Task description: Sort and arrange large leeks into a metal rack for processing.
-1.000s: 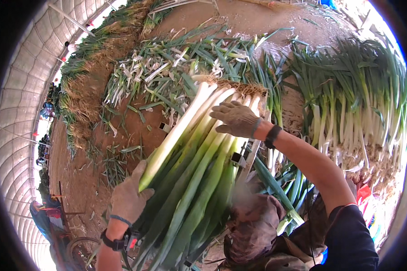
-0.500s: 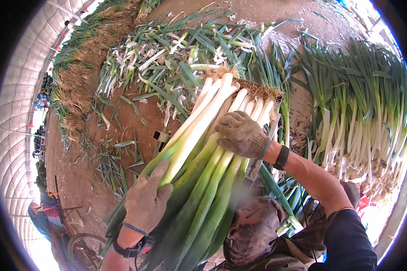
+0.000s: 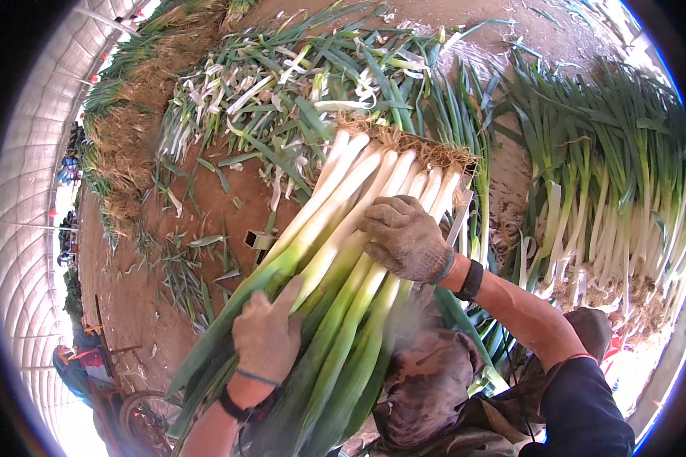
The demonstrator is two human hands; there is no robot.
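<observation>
- Bundle of leeks point(image 3: 335, 282): lies slanted across the person's lap, white stalks and roots pointing to the upper right, green leaves to the lower left.
- Left hand point(image 3: 267, 335): gloved, fingers curled around the green part at the bundle's left edge.
- Right hand point(image 3: 405, 238): gloved, palm pressed flat on the white stalks, fingers slightly bent.
- Trimmed scraps point(image 3: 282, 99): heaped on the dirt floor point(image 3: 152, 305) beyond the roots.
- Stacked leeks point(image 3: 610, 190): a row at the right edge.

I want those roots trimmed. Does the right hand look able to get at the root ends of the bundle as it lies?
Probably yes: the right hand rests on the leek bundle, just below the root ends, with nothing between.
</observation>
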